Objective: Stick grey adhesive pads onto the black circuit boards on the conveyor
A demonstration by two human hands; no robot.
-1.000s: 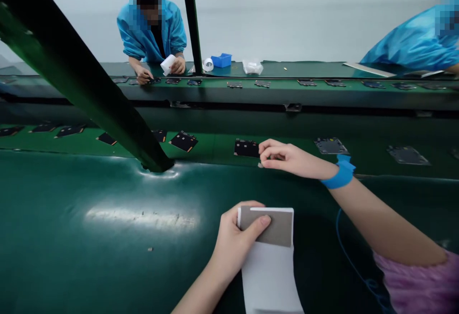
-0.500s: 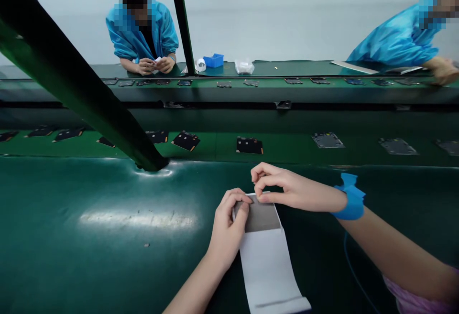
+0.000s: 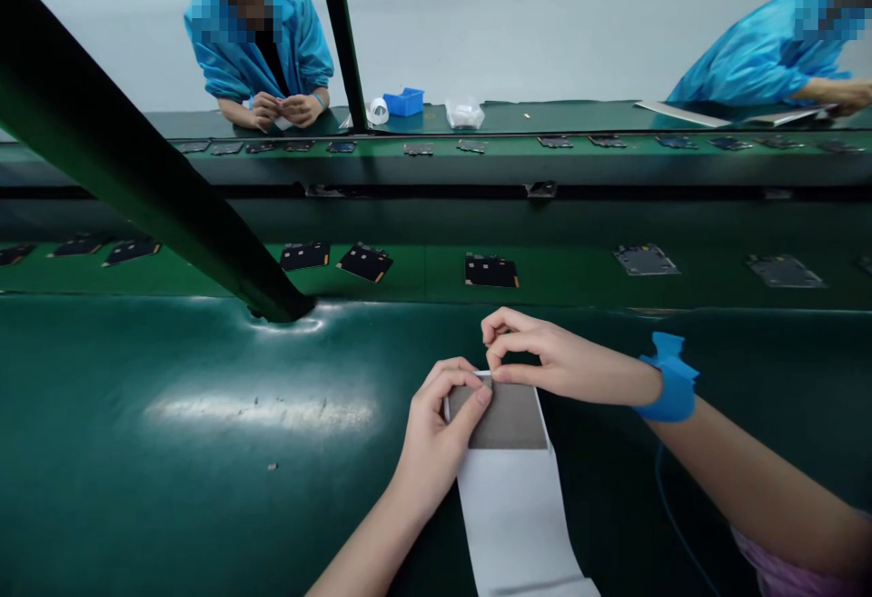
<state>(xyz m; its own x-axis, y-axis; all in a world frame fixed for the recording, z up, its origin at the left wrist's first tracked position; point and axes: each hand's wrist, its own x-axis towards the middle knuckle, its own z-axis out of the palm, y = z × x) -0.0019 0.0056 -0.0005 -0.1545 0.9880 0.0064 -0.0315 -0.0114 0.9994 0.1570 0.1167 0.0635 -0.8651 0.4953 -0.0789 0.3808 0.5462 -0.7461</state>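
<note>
A white backing strip (image 3: 518,515) lies on the dark green table in front of me, with a grey rectangular pad (image 3: 510,420) stuck at its far end. My left hand (image 3: 440,438) grips the strip's left edge, thumb pressed on the pad's top left corner. My right hand (image 3: 545,361), with a blue wrist strap (image 3: 671,379), pinches at the pad's top edge with thumb and forefinger. Beyond my hands, a black board (image 3: 491,271) lies on the green conveyor belt (image 3: 572,274).
More dark boards (image 3: 366,262) and grey plates (image 3: 644,259) ride along the belt. A thick black post (image 3: 136,161) slants down to the table at left. Across a second belt, two people in blue coats work; a blue bin (image 3: 403,103) and tape roll (image 3: 377,111) sit there.
My right hand came back from the black board on the belt to the pad's top edge. My left thumb slid up to the pad's corner. The boards drifted rightward.
</note>
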